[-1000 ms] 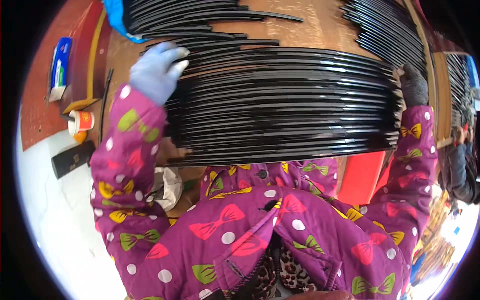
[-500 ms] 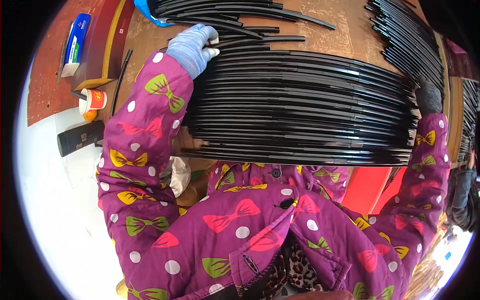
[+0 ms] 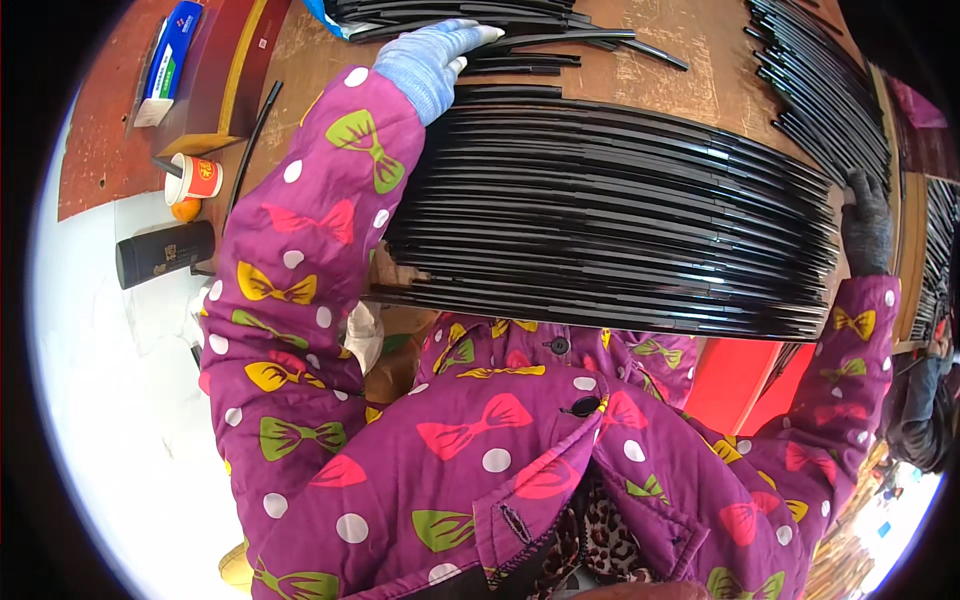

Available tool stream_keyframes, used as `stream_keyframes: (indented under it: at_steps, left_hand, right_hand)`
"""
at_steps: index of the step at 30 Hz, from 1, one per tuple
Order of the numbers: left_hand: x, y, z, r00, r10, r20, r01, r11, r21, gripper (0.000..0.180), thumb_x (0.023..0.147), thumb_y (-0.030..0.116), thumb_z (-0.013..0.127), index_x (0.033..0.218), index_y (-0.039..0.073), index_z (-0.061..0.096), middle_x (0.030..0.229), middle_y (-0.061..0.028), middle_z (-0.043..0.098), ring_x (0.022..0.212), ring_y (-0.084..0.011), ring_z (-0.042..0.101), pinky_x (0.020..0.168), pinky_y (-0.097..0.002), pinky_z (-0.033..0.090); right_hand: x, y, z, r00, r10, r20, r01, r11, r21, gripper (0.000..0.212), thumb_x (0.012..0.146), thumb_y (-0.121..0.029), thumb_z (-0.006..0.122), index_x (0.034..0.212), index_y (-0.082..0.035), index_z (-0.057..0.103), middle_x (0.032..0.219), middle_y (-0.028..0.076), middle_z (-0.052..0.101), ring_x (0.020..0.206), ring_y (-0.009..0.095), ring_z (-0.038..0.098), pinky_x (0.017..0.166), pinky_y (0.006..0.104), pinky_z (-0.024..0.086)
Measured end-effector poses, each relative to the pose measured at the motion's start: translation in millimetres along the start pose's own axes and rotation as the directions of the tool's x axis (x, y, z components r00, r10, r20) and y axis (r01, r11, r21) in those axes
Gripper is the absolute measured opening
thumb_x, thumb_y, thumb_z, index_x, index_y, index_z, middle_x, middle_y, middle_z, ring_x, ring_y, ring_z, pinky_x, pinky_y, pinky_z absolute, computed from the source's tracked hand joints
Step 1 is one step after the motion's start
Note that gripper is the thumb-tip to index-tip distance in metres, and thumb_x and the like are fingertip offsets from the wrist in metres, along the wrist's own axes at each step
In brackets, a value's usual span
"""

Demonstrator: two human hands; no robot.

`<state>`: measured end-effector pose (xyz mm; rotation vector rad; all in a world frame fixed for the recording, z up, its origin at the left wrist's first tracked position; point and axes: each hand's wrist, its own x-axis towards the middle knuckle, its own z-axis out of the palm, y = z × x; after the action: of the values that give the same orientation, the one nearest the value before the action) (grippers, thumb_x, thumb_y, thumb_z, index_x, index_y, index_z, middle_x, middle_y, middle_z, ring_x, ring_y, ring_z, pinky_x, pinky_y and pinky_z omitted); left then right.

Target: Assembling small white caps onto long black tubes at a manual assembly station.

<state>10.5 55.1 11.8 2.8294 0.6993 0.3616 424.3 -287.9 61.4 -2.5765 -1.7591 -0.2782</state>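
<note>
My left hand (image 3: 428,66), in a light blue glove, reaches over the far left end of a wide row of black strips (image 3: 620,200) lying side by side. Its fingers stretch out to the right, thumb apart, and touch or hover at loose black strips (image 3: 520,62) behind the row. One loose strip (image 3: 575,37) starts near the fingertips. At the right ends of the row is my right hand (image 3: 867,220), in a dark grey glove. Its fingertips meet a bundle of black strips (image 3: 815,90); how they are bent around it is hidden.
A dark red box (image 3: 210,80) stands at the far left, beside a blue and white carton (image 3: 172,55). Below it are a paper cup (image 3: 195,180), an orange fruit (image 3: 186,209) and a black cylinder (image 3: 165,253). A single strip (image 3: 252,145) lies left of my arm.
My left hand has moved away from me and rightward, its fingers straightening over the loose strips. My right hand has come slightly nearer along the row's ends. The whole view has shifted a little.
</note>
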Motion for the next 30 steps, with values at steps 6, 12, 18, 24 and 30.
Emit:
stream_keyframes:
  at_steps: [6, 12, 18, 24, 30]
  left_hand:
    - [-17.8, -1.0, -14.3, 0.996, -0.092, 0.008, 0.092, 0.989, -0.113, 0.030, 0.075, 0.003, 0.060, 0.104, 0.011, 0.059, 0.111, -0.0038, 0.053, 0.101, -0.0201, 0.051, 0.090, -0.0257, 0.041]
    - [-34.6, 2.5, -30.9, 0.984, -0.180, 0.021, 0.181, 0.973, -0.143, 0.027, 0.076, 0.004, 0.059, 0.103, 0.006, 0.059, 0.101, -0.0089, 0.058, 0.094, -0.0208, 0.055, 0.084, -0.0266, 0.042]
    - [-64.0, 21.3, -42.3, 0.944, -0.311, 0.114, 0.330, 0.853, -0.404, 0.027, 0.075, 0.003, 0.060, 0.102, 0.001, 0.058, 0.094, -0.0092, 0.060, 0.089, -0.0161, 0.056, 0.081, -0.0264, 0.043]
    - [-74.9, 30.1, -43.0, 0.940, -0.303, 0.159, 0.341, 0.797, -0.498, 0.028, 0.076, 0.008, 0.062, 0.103, 0.002, 0.058, 0.086, -0.0046, 0.061, 0.066, -0.0071, 0.052, 0.060, -0.0208, 0.044]
    - [-76.9, 33.3, -43.0, 0.972, -0.211, 0.105, 0.235, 0.839, -0.490, 0.029, 0.076, 0.008, 0.062, 0.104, 0.002, 0.058, 0.085, -0.0065, 0.061, 0.071, -0.0089, 0.053, 0.067, -0.0230, 0.044]
  right_hand:
    - [-9.6, -85.9, -30.2, 0.957, -0.153, -0.245, 0.235, 0.905, 0.355, 0.021, 0.081, -0.003, 0.053, 0.102, -0.003, 0.055, 0.090, 0.014, 0.055, 0.085, 0.023, 0.056, 0.073, 0.0288, 0.044]
    - [-18.4, -135.6, -34.3, 0.980, -0.129, -0.152, 0.189, 0.839, 0.511, 0.022, 0.080, -0.001, 0.052, 0.103, -0.001, 0.054, 0.091, 0.012, 0.055, 0.084, 0.022, 0.055, 0.074, 0.0273, 0.042]
    - [-16.7, -156.3, -31.8, 0.979, -0.150, -0.140, 0.204, 0.773, 0.600, 0.024, 0.080, -0.001, 0.052, 0.104, -0.003, 0.055, 0.090, 0.012, 0.055, 0.082, 0.022, 0.055, 0.072, 0.0262, 0.042]
    - [-19.3, -168.7, -32.3, 0.979, -0.167, -0.114, 0.202, 0.770, 0.605, 0.025, 0.080, -0.001, 0.052, 0.104, -0.005, 0.055, 0.080, 0.009, 0.053, 0.069, 0.020, 0.053, 0.063, 0.0262, 0.041]
    - [-24.4, -163.4, -27.7, 0.985, -0.145, -0.097, 0.173, 0.761, 0.625, 0.026, 0.079, -0.002, 0.053, 0.104, -0.006, 0.056, 0.076, 0.008, 0.051, 0.066, 0.018, 0.051, 0.060, 0.0255, 0.040]
